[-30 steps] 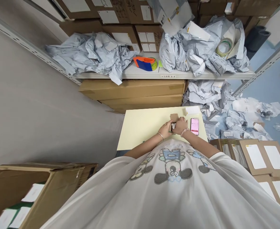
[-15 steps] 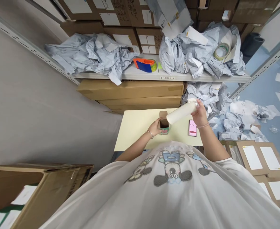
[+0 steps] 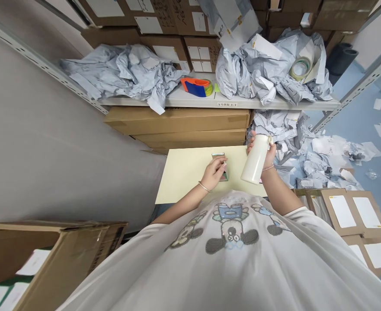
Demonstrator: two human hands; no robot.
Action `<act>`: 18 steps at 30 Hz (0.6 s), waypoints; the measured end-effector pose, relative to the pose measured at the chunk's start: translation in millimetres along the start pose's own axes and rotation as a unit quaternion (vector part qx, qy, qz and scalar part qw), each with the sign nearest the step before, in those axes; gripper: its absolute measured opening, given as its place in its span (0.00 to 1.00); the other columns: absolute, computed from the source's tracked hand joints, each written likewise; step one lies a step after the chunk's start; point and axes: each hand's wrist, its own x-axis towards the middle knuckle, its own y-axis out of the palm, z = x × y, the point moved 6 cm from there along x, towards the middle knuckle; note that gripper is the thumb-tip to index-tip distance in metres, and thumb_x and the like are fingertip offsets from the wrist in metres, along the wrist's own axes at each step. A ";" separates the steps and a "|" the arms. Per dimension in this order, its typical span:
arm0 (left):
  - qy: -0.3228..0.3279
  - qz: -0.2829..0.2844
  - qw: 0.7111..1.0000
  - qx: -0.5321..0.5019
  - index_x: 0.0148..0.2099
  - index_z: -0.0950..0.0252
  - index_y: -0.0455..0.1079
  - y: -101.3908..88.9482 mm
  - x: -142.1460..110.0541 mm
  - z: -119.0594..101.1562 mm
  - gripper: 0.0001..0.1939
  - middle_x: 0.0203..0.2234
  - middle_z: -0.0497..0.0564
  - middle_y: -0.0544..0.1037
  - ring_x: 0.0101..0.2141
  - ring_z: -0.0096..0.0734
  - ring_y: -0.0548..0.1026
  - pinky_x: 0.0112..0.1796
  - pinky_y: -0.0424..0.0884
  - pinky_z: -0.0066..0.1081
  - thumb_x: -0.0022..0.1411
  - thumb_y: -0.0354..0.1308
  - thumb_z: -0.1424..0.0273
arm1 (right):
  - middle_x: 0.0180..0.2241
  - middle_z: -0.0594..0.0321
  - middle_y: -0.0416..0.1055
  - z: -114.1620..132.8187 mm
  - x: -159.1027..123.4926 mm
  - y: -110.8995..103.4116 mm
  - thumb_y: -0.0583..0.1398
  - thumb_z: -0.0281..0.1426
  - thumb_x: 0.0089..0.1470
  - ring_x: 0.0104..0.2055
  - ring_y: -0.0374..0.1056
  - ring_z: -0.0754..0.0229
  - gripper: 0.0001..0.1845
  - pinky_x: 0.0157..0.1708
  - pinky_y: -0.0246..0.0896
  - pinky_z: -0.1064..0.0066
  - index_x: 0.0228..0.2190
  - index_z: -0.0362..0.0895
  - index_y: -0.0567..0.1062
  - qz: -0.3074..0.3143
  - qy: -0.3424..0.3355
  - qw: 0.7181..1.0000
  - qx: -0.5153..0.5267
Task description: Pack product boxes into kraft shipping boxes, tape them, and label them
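Note:
My right hand (image 3: 264, 149) grips the top end of a white bottle (image 3: 254, 162), which hangs almost upright above the right side of a pale yellow table (image 3: 184, 175). My left hand (image 3: 213, 172) rests with curled fingers on a small green and brown carton (image 3: 221, 165) standing on the table. The carton's flaps look closed under my fingers. Both wrists wear thin bracelets. A phone seen earlier on the table is now hidden behind the bottle.
A shelf (image 3: 193, 103) behind the table carries crumpled grey mailer bags (image 3: 128, 75), an orange and blue tape dispenser (image 3: 196, 86) and a tape roll (image 3: 299, 68). Flat cardboard boxes (image 3: 177, 123) lie under it. More bags and paper litter the blue floor (image 3: 365, 129) at right. An open carton (image 3: 47, 255) stands at left.
The bottle came out of the carton, first tilted sideways, and now hangs nearly upright in my right hand. My left hand has pressed down on the carton.

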 end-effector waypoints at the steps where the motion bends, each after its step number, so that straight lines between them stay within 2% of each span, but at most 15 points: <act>1: -0.043 0.051 0.995 -0.080 0.56 0.61 0.73 13.3 -5.3 -8.2 0.29 0.55 0.60 0.77 0.56 0.47 0.76 0.57 0.72 0.48 0.67 0.55 0.44 | 0.38 0.60 0.75 -2.6 -0.3 2.9 0.56 0.52 0.52 0.38 0.70 0.55 0.33 0.40 0.72 0.63 0.53 0.48 0.73 0.004 0.001 1.000 0.003; 3: -0.143 0.158 0.952 -0.218 0.59 0.60 0.70 41.6 -19.6 -21.1 0.32 0.48 0.59 0.81 0.47 0.43 0.81 0.51 0.77 0.45 0.64 0.59 0.43 | 0.40 0.59 0.76 -7.4 -0.7 8.3 0.56 0.53 0.52 0.41 0.71 0.54 0.32 0.42 0.72 0.61 0.53 0.48 0.73 0.007 -0.004 1.000 -0.003; 5: -0.211 0.206 0.906 -0.304 0.58 0.62 0.69 59.8 -31.5 -29.9 0.33 0.44 0.58 0.82 0.43 0.42 0.82 0.48 0.77 0.44 0.61 0.63 0.44 | 0.44 0.58 0.77 -11.6 -0.5 11.6 0.56 0.54 0.54 0.46 0.72 0.52 0.32 0.46 0.72 0.59 0.53 0.49 0.73 0.013 -0.007 0.999 -0.030; 7: -0.237 0.196 0.892 -0.332 0.55 0.63 0.69 64.4 -35.0 -31.1 0.32 0.43 0.58 0.81 0.43 0.42 0.82 0.48 0.77 0.43 0.57 0.68 0.47 | 0.48 0.57 0.77 -14.1 1.4 9.9 0.56 0.56 0.55 0.51 0.72 0.49 0.32 0.48 0.72 0.56 0.53 0.50 0.74 0.019 -0.002 0.997 -0.077; 9: -0.233 0.159 0.909 -0.305 0.52 0.63 0.69 58.2 -32.0 -25.1 0.31 0.46 0.57 0.80 0.43 0.41 0.81 0.47 0.78 0.42 0.55 0.70 0.50 | 0.51 0.57 0.76 -12.4 5.4 0.2 0.54 0.60 0.56 0.54 0.71 0.48 0.34 0.48 0.72 0.56 0.52 0.51 0.74 0.010 0.003 0.990 -0.138; 11: -0.195 0.102 0.949 -0.224 0.51 0.62 0.68 42.8 -25.7 -16.7 0.30 0.46 0.55 0.78 0.44 0.41 0.80 0.45 0.78 0.42 0.53 0.72 0.53 | 0.49 0.58 0.76 -4.2 9.9 -16.5 0.51 0.65 0.56 0.52 0.72 0.49 0.38 0.43 0.73 0.59 0.51 0.51 0.75 -0.024 -0.004 0.978 -0.209; 13: -0.121 0.016 0.988 -0.096 0.50 0.62 0.68 20.4 -20.3 -12.1 0.29 0.44 0.53 0.77 0.45 0.42 0.78 0.46 0.78 0.43 0.50 0.74 0.57 | 0.45 0.59 0.76 8.4 12.2 -33.7 0.49 0.67 0.57 0.47 0.73 0.52 0.39 0.36 0.72 0.65 0.49 0.50 0.76 -0.067 -0.021 0.955 -0.289; 14: -0.077 -0.030 0.996 -0.024 0.50 0.62 0.69 9.4 -19.5 -12.2 0.30 0.44 0.53 0.76 0.47 0.43 0.77 0.47 0.77 0.43 0.48 0.75 0.60 | 0.43 0.60 0.76 14.2 12.1 -39.7 0.50 0.67 0.57 0.43 0.73 0.54 0.39 0.32 0.70 0.68 0.48 0.50 0.77 -0.081 -0.029 0.940 -0.329; 16: 0.002 -0.095 0.990 0.105 0.52 0.61 0.70 -6.4 -21.9 -14.2 0.32 0.45 0.53 0.74 0.49 0.45 0.75 0.49 0.77 0.44 0.45 0.76 0.65 | 0.38 0.60 0.74 20.4 10.0 -44.8 0.55 0.65 0.56 0.36 0.72 0.58 0.36 0.25 0.65 0.72 0.45 0.48 0.78 -0.081 -0.029 0.913 -0.399; 18: 0.051 -0.110 0.973 0.196 0.55 0.59 0.71 -11.9 -25.9 -13.3 0.33 0.45 0.53 0.72 0.49 0.45 0.75 0.49 0.77 0.43 0.46 0.75 0.67 | 0.33 0.61 0.73 18.5 6.5 -43.2 0.62 0.61 0.54 0.30 0.69 0.61 0.32 0.21 0.62 0.74 0.41 0.46 0.79 -0.061 -0.004 0.888 -0.455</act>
